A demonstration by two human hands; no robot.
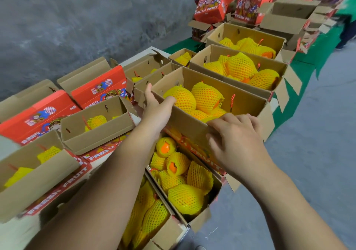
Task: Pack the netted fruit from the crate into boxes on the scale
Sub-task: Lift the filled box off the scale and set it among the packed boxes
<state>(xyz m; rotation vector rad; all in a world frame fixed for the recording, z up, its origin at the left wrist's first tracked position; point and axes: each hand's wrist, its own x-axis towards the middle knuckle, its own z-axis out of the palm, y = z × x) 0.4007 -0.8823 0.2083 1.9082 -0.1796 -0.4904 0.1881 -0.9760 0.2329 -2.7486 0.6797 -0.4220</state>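
Centre of view, an open brown cardboard box [194, 126] with red printed outer sides sits tilted, raised above the other boxes, holding several orange fruits in yellow foam netting [194, 97]. Left hand [157, 106] grips the near-left wall of that box, thumb up outside the corner, fingers curled over the rim and touching one netted fruit. Right hand [234, 140] grips the near long wall of the same box, fingertips hooked over the rim, palm against the outside.

Directly below the held box, a second open cardboard box [198, 219] is packed with more netted fruits [185, 197], two showing bare orange skin at the net opening. Below-left of that, a third box [165, 232] of netted fruit, partly hidden by the left forearm. No scale or crate can be made out.

Left of the held box, several small open cardboard boxes [96, 134] with red "FRESH FRUIT" lids, each holding one or two netted fruits. Behind the held box, two more filled cardboard boxes [240, 57] stand on a green cloth [300, 72]. Farther back, empty red printed boxes [210, 3] stand upright. Grey concrete floor [317, 134] lies right of the held box, grey wall [77, 18] behind.
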